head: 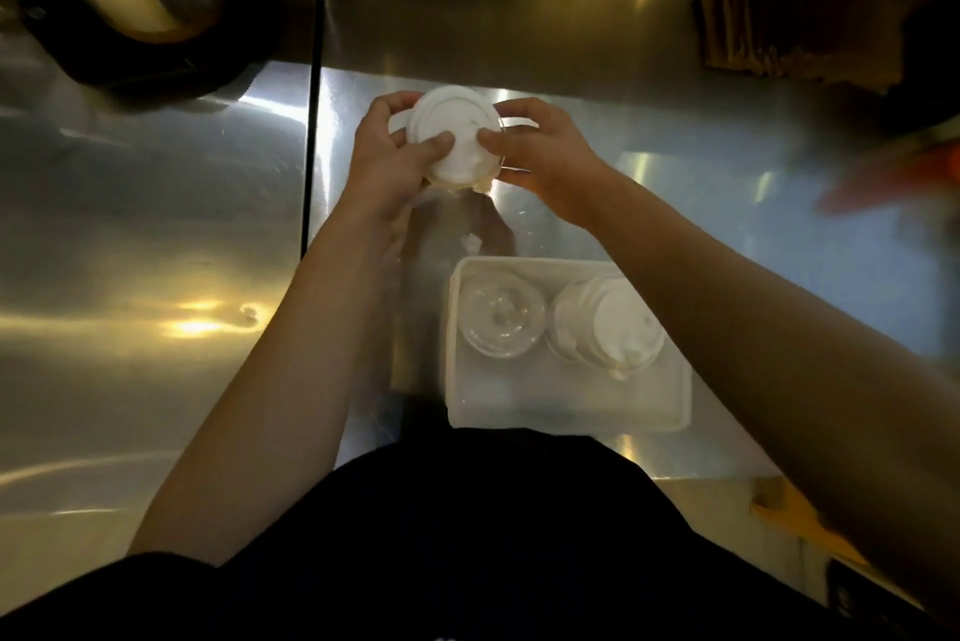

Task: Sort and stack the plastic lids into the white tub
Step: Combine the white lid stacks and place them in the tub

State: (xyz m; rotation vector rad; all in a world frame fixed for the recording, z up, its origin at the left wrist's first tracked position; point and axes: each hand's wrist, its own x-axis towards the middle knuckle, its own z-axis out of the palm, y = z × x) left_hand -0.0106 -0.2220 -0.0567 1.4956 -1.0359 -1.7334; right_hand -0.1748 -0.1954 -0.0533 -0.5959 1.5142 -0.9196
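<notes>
Both hands are up at the far end of the counter right now, wrapped around a little stack of round white plastic lids. My left hand has its fingers curled round the left edge with the thumb pressed on the top face, and my right hand mirrors it on the other side, thumb on top too. So both are closed on the same stack, held just above the shiny stainless steel counter. Looks like I'm squaring the lids up or peeling one off, hard to say which.

The rectangular white plastic tub sits closer to me, near my right forearm. It's already got two piles in it: a stack of clear round lids on the left and a taller stack of white round lids on the right, and that one leans a bit toward the right.

What worries me:
- the leaning white pile. Drop more on top off-centre and it could slide over inside the tub.
- my right forearm passes right over the tub, so pulling back low could clip that pile.
- a pinch with just thumbs and fingertips on slick plastic could let the bottom lids slip out onto the counter.

Picture's a bit blurry, so I can't count the lids.
</notes>
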